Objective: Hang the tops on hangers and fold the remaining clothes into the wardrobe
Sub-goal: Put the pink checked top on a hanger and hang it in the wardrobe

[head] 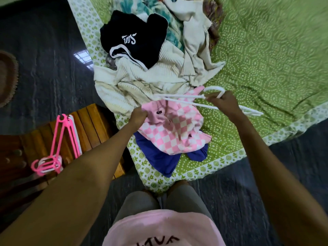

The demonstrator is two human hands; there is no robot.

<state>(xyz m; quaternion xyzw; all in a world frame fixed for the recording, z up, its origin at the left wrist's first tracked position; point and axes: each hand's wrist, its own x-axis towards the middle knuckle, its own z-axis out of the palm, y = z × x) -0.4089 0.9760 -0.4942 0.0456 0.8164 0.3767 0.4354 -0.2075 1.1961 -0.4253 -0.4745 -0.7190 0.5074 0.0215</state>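
A pink and white checkered top point(177, 132) lies on the green bed sheet point(266, 59), over a blue garment point(159, 157). My left hand point(139, 116) grips the top's pink upper edge. My right hand point(223, 102) holds a white plastic hanger point(186, 99) by its neck, just above the top, its bar reaching left over the fabric. Behind them is a heap of clothes: a black top with white lettering point(134, 38), a cream ribbed knit point(142, 82) and a cream cloth point(193, 45).
Pink and white spare hangers point(58, 148) hang on a wooden bed frame point(92, 121) at the left. Dark floor point(44, 59) surrounds the bed. A brown mat point(7, 79) lies at the far left. My legs stand against the bed's near edge.
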